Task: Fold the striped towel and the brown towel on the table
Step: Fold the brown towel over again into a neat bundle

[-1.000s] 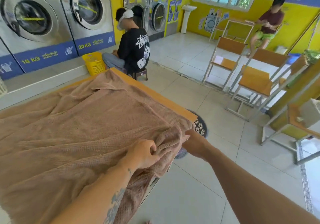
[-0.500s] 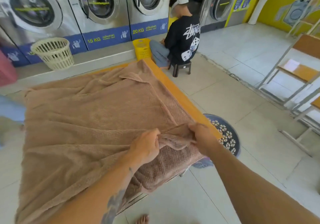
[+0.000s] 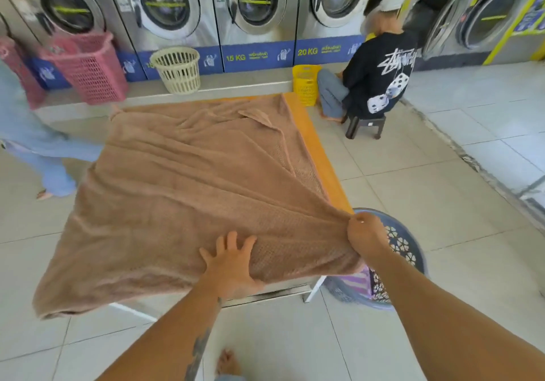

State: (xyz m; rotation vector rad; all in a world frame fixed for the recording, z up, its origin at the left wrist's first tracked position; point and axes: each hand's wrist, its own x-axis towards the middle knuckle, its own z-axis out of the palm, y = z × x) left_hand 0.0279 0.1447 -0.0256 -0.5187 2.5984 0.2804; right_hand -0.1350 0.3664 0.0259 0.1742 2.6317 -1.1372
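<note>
A brown towel point(image 3: 182, 192) is lying spread across an orange worktop point(image 3: 318, 156), draping over its near and left edges. The left hand point(image 3: 231, 265) is pressing flat on the towel near the front edge, fingers straight and splayed. The right hand point(image 3: 365, 237) is gripping the towel's bunched near-right corner, stretching the creases taut. A striped towel point(image 3: 358, 284) is sitting in a blue basket point(image 3: 413, 251) on the floor just beside the worktop.

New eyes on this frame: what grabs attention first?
The brown towel spread across most of the table, centre frame. At its near edge the left hand presses flat with fingers splayed, while the right hand grips the near right corner, creases fanning from it. Behind, washing machines line the far wall.
</note>
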